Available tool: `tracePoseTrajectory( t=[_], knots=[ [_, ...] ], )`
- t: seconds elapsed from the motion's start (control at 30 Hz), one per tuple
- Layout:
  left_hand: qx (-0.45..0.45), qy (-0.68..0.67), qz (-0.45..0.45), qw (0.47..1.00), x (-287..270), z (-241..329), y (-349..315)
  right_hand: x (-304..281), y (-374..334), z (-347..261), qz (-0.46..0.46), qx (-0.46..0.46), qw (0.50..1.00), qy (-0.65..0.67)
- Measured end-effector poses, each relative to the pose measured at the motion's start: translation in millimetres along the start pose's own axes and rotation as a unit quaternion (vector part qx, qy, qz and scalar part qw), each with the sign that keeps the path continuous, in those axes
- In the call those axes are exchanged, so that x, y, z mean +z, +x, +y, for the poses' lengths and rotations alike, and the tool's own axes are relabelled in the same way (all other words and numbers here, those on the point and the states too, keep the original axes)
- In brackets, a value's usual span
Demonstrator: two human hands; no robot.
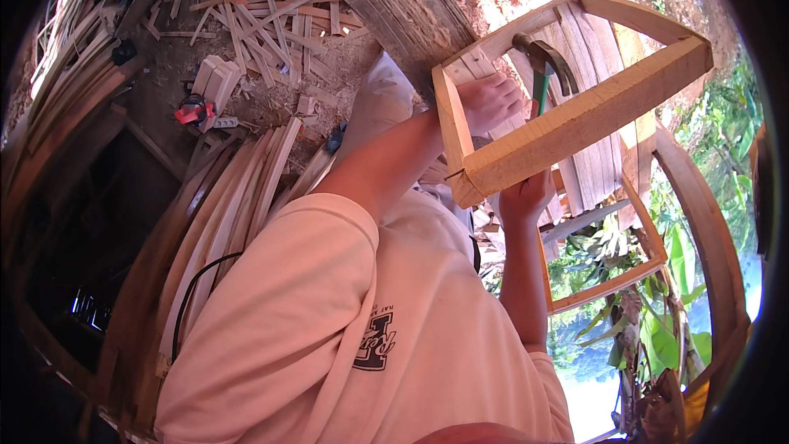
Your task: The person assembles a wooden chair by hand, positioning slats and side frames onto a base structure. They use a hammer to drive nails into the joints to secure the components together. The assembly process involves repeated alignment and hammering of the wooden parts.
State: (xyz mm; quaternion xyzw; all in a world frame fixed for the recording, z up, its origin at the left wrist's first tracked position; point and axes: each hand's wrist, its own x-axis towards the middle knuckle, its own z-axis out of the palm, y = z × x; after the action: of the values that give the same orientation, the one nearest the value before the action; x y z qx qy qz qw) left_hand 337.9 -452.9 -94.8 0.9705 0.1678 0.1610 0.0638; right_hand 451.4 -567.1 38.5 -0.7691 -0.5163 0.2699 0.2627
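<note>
A wooden frame (592, 111) of joined boards, wider toward its far right end, lies tilted over a thick timber at the upper right. My left hand (491, 103) shows inside its opening, beside the short left piece, with the fingers curled; what they hold, if anything, is hidden. My right hand (526, 195) comes up below the long near board, which covers part of it. A claw hammer (540, 86) with a green handle runs from that hand behind the board, its dark head inside the opening. A thin nail-like point (454, 174) sticks out near the frame's near-left corner.
Offcut strips (279, 29) litter the ground at the upper left. Long curved planks (238, 181) are stacked along my left. A red and black tool (195, 109) sits by some wood blocks. Another wooden frame (608, 284) hangs at the right, before green plants.
</note>
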Motion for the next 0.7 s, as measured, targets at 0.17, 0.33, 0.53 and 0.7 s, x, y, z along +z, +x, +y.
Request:
tracePoseTrajectory(
  t=[0.17,0.33,0.53,0.7],
  knots=[
    [-0.003,-0.039,-0.050,0.998,2.4,-3.6,2.6,0.6,-7.2,29.0,-0.118,-0.018,0.991,-0.064],
    [0.011,0.017,-0.089,0.996,7.1,-1.2,-0.7,1.3,2.9,16.7,0.057,-0.095,0.993,-0.045],
    [0.009,0.010,-0.013,1.000,14.7,-4.8,-0.5,-8.1,15.9,17.9,-0.030,-0.099,0.993,-0.059],
    [-0.023,-0.042,0.038,0.998,14.0,3.0,0.6,8.5,2.6,50.3,-0.143,-0.044,0.978,-0.145]
  ],
)
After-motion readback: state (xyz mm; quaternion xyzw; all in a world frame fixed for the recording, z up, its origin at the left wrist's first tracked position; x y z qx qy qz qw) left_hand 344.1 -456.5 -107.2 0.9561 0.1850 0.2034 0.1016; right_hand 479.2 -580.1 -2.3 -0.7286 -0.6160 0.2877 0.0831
